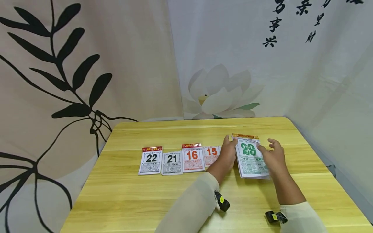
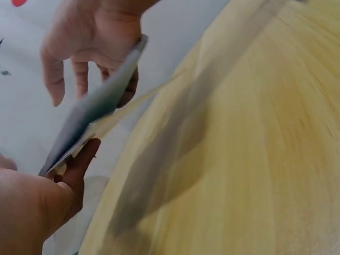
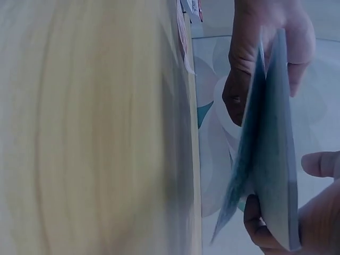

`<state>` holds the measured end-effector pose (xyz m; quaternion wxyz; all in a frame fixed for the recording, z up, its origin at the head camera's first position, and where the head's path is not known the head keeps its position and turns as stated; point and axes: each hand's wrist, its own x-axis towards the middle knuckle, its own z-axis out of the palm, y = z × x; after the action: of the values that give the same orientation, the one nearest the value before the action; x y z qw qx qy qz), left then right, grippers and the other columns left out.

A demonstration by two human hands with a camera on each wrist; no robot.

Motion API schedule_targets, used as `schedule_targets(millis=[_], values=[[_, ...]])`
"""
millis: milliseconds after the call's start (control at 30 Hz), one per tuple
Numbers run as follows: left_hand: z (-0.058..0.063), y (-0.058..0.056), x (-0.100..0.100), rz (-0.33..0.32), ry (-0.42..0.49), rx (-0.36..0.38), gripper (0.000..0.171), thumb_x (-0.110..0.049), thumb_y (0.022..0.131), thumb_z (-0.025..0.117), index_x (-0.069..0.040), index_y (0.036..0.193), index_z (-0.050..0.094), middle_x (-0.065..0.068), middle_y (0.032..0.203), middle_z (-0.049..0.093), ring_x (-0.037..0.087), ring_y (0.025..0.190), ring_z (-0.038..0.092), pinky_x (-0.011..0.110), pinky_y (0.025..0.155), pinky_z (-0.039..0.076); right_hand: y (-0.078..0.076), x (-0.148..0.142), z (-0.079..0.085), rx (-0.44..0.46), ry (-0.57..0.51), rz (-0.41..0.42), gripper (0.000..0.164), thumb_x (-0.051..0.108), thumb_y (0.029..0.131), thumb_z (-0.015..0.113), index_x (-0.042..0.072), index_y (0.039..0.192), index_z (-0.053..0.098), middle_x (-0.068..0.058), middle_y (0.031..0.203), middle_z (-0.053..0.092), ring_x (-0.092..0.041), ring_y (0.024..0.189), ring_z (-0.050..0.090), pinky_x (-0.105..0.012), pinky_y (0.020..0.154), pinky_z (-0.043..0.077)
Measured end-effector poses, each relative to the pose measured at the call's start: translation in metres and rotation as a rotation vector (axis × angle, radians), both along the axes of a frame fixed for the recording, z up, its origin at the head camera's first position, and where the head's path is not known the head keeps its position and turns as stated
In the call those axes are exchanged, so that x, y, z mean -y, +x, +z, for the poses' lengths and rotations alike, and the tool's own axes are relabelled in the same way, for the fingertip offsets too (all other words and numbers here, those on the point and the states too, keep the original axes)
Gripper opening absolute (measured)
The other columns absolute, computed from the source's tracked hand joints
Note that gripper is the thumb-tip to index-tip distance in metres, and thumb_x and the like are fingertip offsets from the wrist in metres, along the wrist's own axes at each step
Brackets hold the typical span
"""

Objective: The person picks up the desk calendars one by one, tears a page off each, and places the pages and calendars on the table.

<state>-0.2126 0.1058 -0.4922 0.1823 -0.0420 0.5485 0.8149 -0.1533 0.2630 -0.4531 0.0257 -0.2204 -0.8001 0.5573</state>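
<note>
A thick tear-off calendar (image 1: 249, 161) with a large green 29 is held above the table, tilted. My left hand (image 1: 224, 157) grips it near its upper left corner, thumb on the front and fingers behind. My right hand (image 1: 275, 160) is at its right edge. In the right wrist view, the right hand's fingertips (image 3: 255, 218) are under the pad, between it and a thinner sheet (image 3: 244, 143) hanging away behind. The right thumb (image 3: 320, 163) stands apart from the front there. The left wrist view shows the pad edge-on, blurred, with the right hand loosely bent.
Left of my hands, calendar pads lie in a row on the wooden table (image 1: 128, 197): a black 22 (image 1: 150, 160), a black 21 (image 1: 172, 163), a red 16 (image 1: 193, 158) and a red 15 (image 1: 210, 154), partly behind my left hand. A printed curtain (image 1: 140, 64) hangs behind.
</note>
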Motion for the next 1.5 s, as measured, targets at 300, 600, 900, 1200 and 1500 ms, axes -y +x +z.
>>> schedule_targets(millis=[300, 600, 900, 1200, 1500], values=[[0.0, -0.007, 0.014, -0.014, 0.126, 0.045, 0.072, -0.049, 0.116, 0.048, -0.005, 0.17, 0.031, 0.02, 0.16, 0.055, 0.04, 0.153, 0.05, 0.057, 0.128, 0.041, 0.0, 0.009, 0.002, -0.057, 0.032, 0.032, 0.071, 0.034, 0.114, 0.057, 0.008, 0.172, 0.027, -0.024, 0.174, 0.027, -0.033, 0.14, 0.043, -0.036, 0.095, 0.046], [0.001, -0.009, 0.027, 0.027, 0.196, 0.123, 0.078, -0.052, 0.115, 0.049, -0.01, 0.175, 0.02, 0.02, 0.161, 0.054, 0.037, 0.15, 0.054, 0.052, 0.126, 0.044, 0.0, 0.019, 0.005, -0.07, 0.031, 0.069, 0.062, 0.034, 0.113, 0.061, 0.007, 0.164, 0.042, -0.017, 0.167, 0.037, -0.019, 0.126, 0.047, -0.019, 0.08, 0.048], [0.0, -0.017, 0.047, -0.005, 0.319, 0.141, 0.071, -0.05, 0.117, 0.044, -0.014, 0.174, 0.023, 0.021, 0.15, 0.063, 0.038, 0.147, 0.058, 0.054, 0.127, 0.043, 0.0, 0.031, 0.009, -0.052, 0.012, 0.172, 0.064, 0.037, 0.114, 0.059, 0.005, 0.166, 0.038, -0.023, 0.172, 0.036, -0.041, 0.156, 0.039, -0.039, 0.108, 0.047], [0.008, -0.019, 0.064, 0.065, 0.3, 0.125, 0.058, -0.045, 0.118, 0.044, -0.006, 0.161, 0.045, 0.018, 0.143, 0.065, 0.033, 0.142, 0.062, 0.049, 0.125, 0.047, 0.004, 0.038, 0.013, -0.055, -0.004, 0.285, 0.058, 0.037, 0.114, 0.058, 0.007, 0.162, 0.045, -0.02, 0.168, 0.039, -0.035, 0.14, 0.053, -0.029, 0.088, 0.054], [0.013, -0.022, 0.084, 0.078, 0.296, 0.123, 0.065, -0.046, 0.118, 0.043, -0.01, 0.171, 0.031, 0.015, 0.147, 0.061, 0.031, 0.146, 0.058, 0.045, 0.126, 0.045, 0.005, 0.043, 0.008, -0.067, -0.004, 0.353, 0.05, 0.032, 0.112, 0.065, 0.009, 0.155, 0.056, -0.018, 0.151, 0.049, -0.021, 0.115, 0.06, -0.024, 0.08, 0.059]])
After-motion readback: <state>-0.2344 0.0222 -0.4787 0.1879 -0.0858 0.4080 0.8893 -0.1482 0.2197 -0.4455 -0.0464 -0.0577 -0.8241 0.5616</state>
